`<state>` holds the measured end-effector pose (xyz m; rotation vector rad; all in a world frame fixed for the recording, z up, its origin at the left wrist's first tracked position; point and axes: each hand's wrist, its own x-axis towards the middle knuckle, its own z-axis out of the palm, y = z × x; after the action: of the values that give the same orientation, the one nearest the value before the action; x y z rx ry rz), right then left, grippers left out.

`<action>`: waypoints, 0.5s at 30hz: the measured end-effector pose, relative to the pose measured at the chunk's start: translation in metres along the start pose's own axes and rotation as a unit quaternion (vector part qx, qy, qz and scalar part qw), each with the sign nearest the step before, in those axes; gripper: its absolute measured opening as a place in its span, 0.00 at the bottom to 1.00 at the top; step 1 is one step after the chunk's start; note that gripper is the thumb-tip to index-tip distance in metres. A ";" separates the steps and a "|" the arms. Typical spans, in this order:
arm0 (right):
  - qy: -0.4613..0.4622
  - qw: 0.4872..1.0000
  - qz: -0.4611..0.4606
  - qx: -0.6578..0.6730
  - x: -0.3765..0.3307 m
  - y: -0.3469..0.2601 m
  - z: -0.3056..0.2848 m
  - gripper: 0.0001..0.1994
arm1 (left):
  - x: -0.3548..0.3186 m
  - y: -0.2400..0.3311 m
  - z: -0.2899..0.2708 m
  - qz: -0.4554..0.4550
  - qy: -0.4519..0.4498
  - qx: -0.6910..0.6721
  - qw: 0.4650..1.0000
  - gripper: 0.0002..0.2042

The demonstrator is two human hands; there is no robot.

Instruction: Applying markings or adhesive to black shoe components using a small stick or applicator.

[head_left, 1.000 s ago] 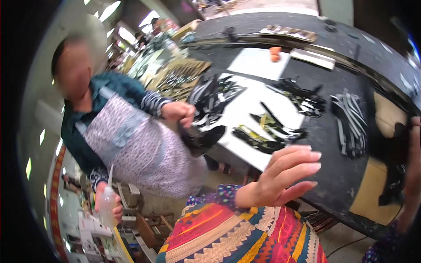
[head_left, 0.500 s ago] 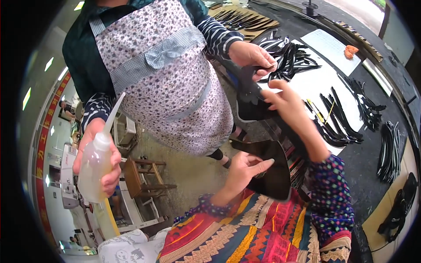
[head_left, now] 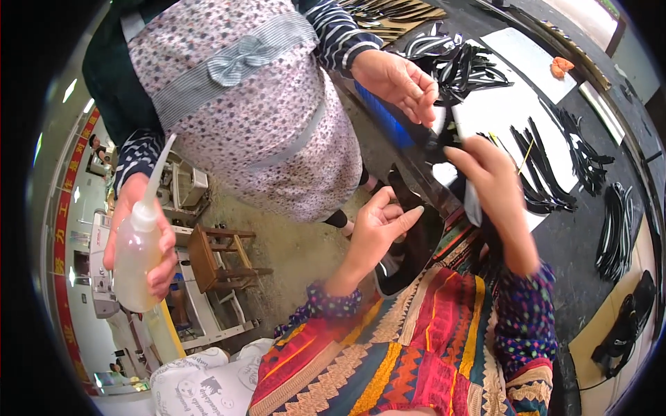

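My left hand [head_left: 378, 225] pinches the lower edge of a curved black leather piece [head_left: 416, 246] held above my lap. At the piece's upper end, my right hand [head_left: 492, 184] grips it together with a white strip [head_left: 473, 204]. A co-worker in a floral apron [head_left: 257, 104] stands close on the left. One of their hands [head_left: 399, 80] hovers open just above the black piece. Their other hand holds a clear squeeze bottle [head_left: 135, 260] with a long nozzle.
A dark worktable [head_left: 576, 236] runs along the right, with a white sheet [head_left: 513, 104] and several bunches of black strips [head_left: 538, 170] on it. An orange lump [head_left: 562, 66] lies far back. A wooden stool [head_left: 215, 253] and a blue crate [head_left: 385, 121] stand on the floor.
The co-worker has let go of the black piece and drawn their hand up. My two hands now hold it alone, my right hand lower and nearer me.
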<state>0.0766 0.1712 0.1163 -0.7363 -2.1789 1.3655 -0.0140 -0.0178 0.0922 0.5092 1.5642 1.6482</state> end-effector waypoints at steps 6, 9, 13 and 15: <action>0.075 0.979 -0.053 -0.183 -0.079 -0.036 -0.117 0.06 | 0.047 0.000 0.042 -0.002 -0.110 0.040 0.993 0.11; 0.105 0.974 -0.052 -0.192 -0.081 0.001 -0.113 0.06 | 0.076 -0.007 0.073 -0.011 -0.163 0.108 0.981 0.13; 0.099 0.969 0.027 -0.224 -0.088 0.035 -0.114 0.08 | 0.098 -0.019 0.117 -0.035 -0.206 0.105 0.972 0.11; 0.106 0.967 0.063 -0.221 -0.091 0.041 -0.118 0.09 | 0.106 -0.028 0.132 -0.002 -0.218 0.091 0.972 0.10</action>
<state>0.2278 0.2048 0.1169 -1.1429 -2.3134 0.8076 0.0278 0.1459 0.0623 0.8972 1.3833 1.2829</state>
